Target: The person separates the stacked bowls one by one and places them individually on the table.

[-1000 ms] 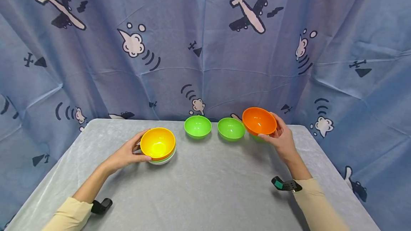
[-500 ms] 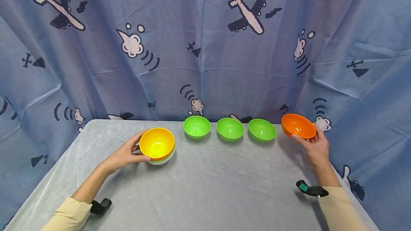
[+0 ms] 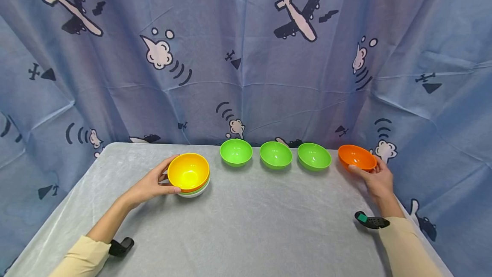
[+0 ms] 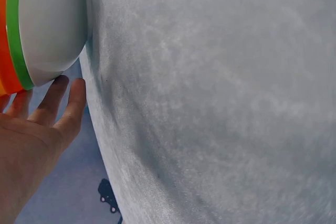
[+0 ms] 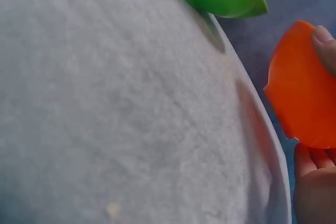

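My left hand [image 3: 155,181] grips a stack of nested bowls at the left of the table, thumb at the front and fingers round the far side. A yellow bowl [image 3: 189,172] tops the stack; orange and green rims show below it, and a white bowl [image 4: 52,24] is at the bottom. At the far right, my right hand [image 3: 377,179] holds an orange bowl [image 3: 356,157] upright by its side, low by the table's back edge. In the right wrist view the orange bowl [image 5: 299,87] has its thumb along one side and fingers at the other.
Three green bowls, a left one [image 3: 236,152], a middle one [image 3: 276,155] and a right one [image 3: 314,156], stand in a row along the back of the grey cloth-covered table [image 3: 246,221]. Behind hangs a blue curtain [image 3: 207,42] printed with airplanes.
The right hand has carried the orange bowl rightward from over the right green bowl, then lowered it toward the table at the row's right end. The left hand and its stack have stayed put.
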The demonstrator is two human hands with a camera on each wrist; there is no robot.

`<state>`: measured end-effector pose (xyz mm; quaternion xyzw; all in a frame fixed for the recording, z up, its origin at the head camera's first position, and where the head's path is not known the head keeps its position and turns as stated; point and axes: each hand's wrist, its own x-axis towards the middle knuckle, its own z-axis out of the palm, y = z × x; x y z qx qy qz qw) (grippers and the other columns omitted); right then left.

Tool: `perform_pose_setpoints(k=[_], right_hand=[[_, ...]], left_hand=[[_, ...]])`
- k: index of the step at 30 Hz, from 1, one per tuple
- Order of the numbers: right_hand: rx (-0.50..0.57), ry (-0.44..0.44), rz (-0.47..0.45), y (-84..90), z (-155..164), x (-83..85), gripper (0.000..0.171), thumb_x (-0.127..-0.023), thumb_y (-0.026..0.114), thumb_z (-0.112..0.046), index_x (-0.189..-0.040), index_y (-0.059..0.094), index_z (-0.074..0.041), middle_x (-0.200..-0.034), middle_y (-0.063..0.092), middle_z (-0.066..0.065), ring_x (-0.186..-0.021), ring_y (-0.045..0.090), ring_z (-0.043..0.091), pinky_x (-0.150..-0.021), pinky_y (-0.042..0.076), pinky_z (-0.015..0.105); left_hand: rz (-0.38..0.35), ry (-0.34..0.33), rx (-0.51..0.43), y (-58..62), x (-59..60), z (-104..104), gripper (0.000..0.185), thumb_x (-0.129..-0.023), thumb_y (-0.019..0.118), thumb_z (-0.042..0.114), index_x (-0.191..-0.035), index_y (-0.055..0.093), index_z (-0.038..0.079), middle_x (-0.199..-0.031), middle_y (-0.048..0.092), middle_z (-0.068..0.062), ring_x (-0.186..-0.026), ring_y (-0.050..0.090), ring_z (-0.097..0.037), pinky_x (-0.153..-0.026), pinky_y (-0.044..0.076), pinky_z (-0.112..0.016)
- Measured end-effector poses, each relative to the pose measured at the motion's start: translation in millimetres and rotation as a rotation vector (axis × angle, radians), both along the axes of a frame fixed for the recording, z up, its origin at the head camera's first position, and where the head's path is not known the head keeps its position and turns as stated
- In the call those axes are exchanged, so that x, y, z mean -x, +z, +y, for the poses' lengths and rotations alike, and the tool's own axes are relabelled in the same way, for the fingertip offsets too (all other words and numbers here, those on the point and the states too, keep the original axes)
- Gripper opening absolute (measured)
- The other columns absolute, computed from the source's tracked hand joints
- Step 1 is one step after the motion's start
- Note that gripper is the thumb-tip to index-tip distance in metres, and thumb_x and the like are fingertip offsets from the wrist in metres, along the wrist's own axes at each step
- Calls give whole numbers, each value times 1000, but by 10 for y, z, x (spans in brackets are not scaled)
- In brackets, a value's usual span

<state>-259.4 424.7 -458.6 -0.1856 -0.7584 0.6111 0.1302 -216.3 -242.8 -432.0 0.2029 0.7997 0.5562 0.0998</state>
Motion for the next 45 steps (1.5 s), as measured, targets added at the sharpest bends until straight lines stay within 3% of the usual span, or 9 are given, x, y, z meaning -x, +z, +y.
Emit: perform_pose_setpoints(k=[6, 18, 28, 34, 41, 45], right_hand=[[-31, 14, -45, -51, 45, 34, 113, -78, 89, -41, -164, 20, -16, -166, 22, 8, -150, 23, 27, -116, 25, 34], [-63, 39, -65, -85, 80, 40, 113, -78, 88, -42, -164, 20, -14, -166, 22, 12, -149, 24, 31, -116, 26, 36], [-106, 48, -92, -120, 117, 13, 119, -76, 89, -44, -164, 16, -10, -166, 19, 17, -148, 23, 37, -116, 27, 45], [-124, 77, -91, -86, 110, -35, 119, -80, 88, -40, -163, 10, -6, -166, 14, 20, -149, 20, 39, -116, 25, 48], [-216, 147, -103, 3, 176, -126, 115, -89, 80, -43, -162, 2, -1, -165, 5, 25, -148, 13, 46, -114, 21, 58], [-363, 145, -67, 96, 195, -154, 100, -95, 72, -44, -160, 14, 3, -160, 17, 33, -142, 24, 52, -110, 31, 62]], left_hand=[[19, -6, 3, 8, -14, 6, 97, -88, 82, 11, -162, 19, 6, -161, 24, -23, -137, 39, -48, -103, 47, -42], [17, -2, -3, 27, -19, 9, 95, -88, 81, 9, -162, 20, 6, -160, 24, -23, -138, 37, -48, -104, 46, -46], [0, 4, 10, -4, -1, 3, 96, -89, 81, 10, -162, 19, 8, -162, 22, -21, -139, 37, -47, -104, 46, -46], [-1, 8, 13, -7, 0, 8, 95, -89, 80, 7, -163, 20, 9, -162, 22, -21, -139, 37, -47, -104, 46, -47], [0, 9, 22, 0, -6, 9, 94, -89, 80, 7, -162, 20, 8, -161, 23, -22, -138, 38, -48, -103, 47, -44], [-4, 10, 24, 7, -11, 10, 95, -89, 80, 9, -162, 19, 7, -161, 23, -22, -138, 39, -48, -102, 47, -44]])
